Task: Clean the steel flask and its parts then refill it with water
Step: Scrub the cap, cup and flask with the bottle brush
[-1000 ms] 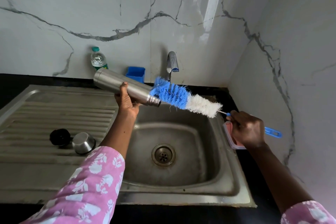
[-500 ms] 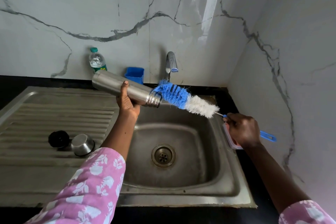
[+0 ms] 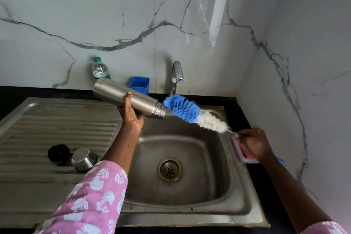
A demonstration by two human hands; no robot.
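Note:
My left hand [image 3: 130,114] grips the steel flask [image 3: 114,93] from below, holding it nearly level above the sink's left rim, mouth pointing right. A bottle brush [image 3: 191,113] with blue and white bristles has its blue tip at the flask's mouth. My right hand [image 3: 253,143] holds the brush by its blue handle. The flask's black stopper [image 3: 58,153] and steel cup lid [image 3: 83,158] lie on the draining board.
The steel sink [image 3: 190,186] with its drain lies below. A tap [image 3: 177,74] stands at the back. A blue holder [image 3: 139,84] and a plastic water bottle [image 3: 99,69] stand by the wall. A pink-filled container [image 3: 244,153] sits on the sink's right rim.
The brush has moved left, its blue tip going from just outside the flask's mouth into it. My right hand followed to the left. The flask stayed about where it was.

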